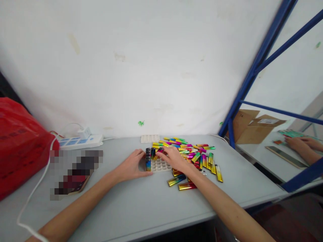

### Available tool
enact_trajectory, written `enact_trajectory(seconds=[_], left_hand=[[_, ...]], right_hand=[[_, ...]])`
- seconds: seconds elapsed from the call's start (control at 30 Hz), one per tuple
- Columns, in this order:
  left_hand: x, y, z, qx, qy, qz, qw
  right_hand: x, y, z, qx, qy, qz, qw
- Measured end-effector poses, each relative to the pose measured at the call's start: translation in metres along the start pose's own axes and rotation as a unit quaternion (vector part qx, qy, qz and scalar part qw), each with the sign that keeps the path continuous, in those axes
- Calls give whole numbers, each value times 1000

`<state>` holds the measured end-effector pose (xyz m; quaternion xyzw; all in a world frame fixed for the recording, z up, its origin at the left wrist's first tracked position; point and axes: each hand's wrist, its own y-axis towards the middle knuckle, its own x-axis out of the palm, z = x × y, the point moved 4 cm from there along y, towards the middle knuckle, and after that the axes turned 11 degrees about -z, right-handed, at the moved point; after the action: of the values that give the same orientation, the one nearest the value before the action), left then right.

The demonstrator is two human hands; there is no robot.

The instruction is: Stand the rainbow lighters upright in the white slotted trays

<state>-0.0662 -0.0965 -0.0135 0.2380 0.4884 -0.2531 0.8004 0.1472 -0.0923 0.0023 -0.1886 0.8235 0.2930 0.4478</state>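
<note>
A pale tray with rows of holes (160, 165) lies on the table in front of me. Several metallic rainbow lighters (148, 164) with black tops stand upright in a row at its left end. My left hand (132, 164) curves around that end, thumb at the front and fingers behind, gripping the tray. Over the tray, the fingers of my right hand (173, 157) are closed on a shiny pink and gold lighter (156, 154), its lower part partly hidden. Beside and behind my right hand spreads a loose pile of lighters (196, 157).
Another pale tray (149, 138) lies against the wall. On the left are a red bag (22, 148), a power strip (80, 142), a white cable (34, 193) and a blurred-out item (75, 174). A blue metal frame (252, 75) stands right; beyond it are a cardboard box (248, 127) and another person's hands (299, 143).
</note>
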Motion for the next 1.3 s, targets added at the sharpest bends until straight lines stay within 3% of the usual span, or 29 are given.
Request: enact_trajectory(seconds=[0.2, 0.33, 0.5, 0.63, 0.77, 0.97, 1.13, 1.3], left_hand=[[1, 1, -2, 9, 16, 6, 1000], [1, 2, -4, 13, 14, 14, 1000], [1, 1, -5, 4, 15, 2, 1000], [1, 2, -6, -4, 9, -3, 1000], [1, 3, -5, -8, 9, -6, 1000], [0, 2, -3, -13, 16, -23, 1000], [-1, 2, -3, -12, 10, -19, 1000], [-3, 2, 0, -13, 12, -17, 1000]], right_hand=[[17, 7, -11, -42, -126, -48, 990], [15, 11, -17, -14, -199, -40, 979], [3, 4, -12, -45, -95, -67, 992], [-15, -4, 6, -33, -53, -25, 998], [-30, -5, 40, 56, -114, 22, 992], [-38, -10, 84, 181, -181, -40, 966], [-35, -12, 95, 202, -155, -68, 965], [-38, -12, 89, 189, -148, -56, 969]])
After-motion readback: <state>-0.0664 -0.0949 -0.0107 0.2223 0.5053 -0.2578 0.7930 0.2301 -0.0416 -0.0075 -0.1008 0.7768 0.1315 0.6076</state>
